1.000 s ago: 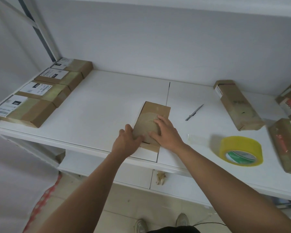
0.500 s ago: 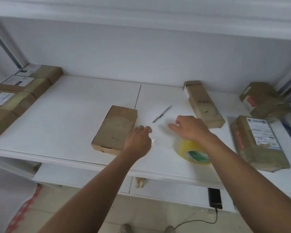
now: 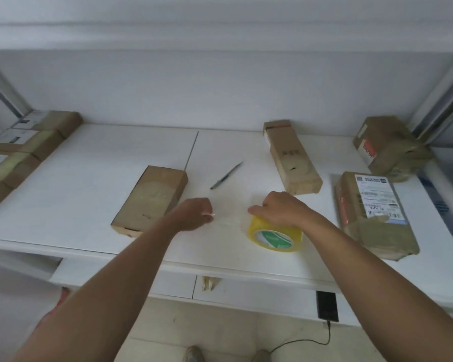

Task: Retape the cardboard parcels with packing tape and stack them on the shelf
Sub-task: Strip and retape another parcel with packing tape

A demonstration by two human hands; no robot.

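Observation:
A flat brown parcel (image 3: 152, 198) lies on the white shelf (image 3: 94, 163) left of centre. To its right my left hand (image 3: 194, 214) pinches the free end of a clear tape strip (image 3: 228, 221) that runs to the yellow tape roll (image 3: 275, 237). My right hand (image 3: 277, 209) grips the top of that roll, which stands on the shelf near the front edge. Three more brown parcels lie to the right: a long one (image 3: 292, 158), a labelled one (image 3: 374, 214) and one at the back corner (image 3: 387, 143).
A row of labelled parcels (image 3: 24, 150) lines the shelf's left side. A pen (image 3: 226, 175) lies between the flat parcel and the long one. A dark phone (image 3: 327, 305) with a cable hangs below the shelf's front edge. An upper shelf board runs overhead.
Both hands left the flat parcel and moved right. My right hand came down onto the tape roll and my left hand took the tape's free end. The view shifted right.

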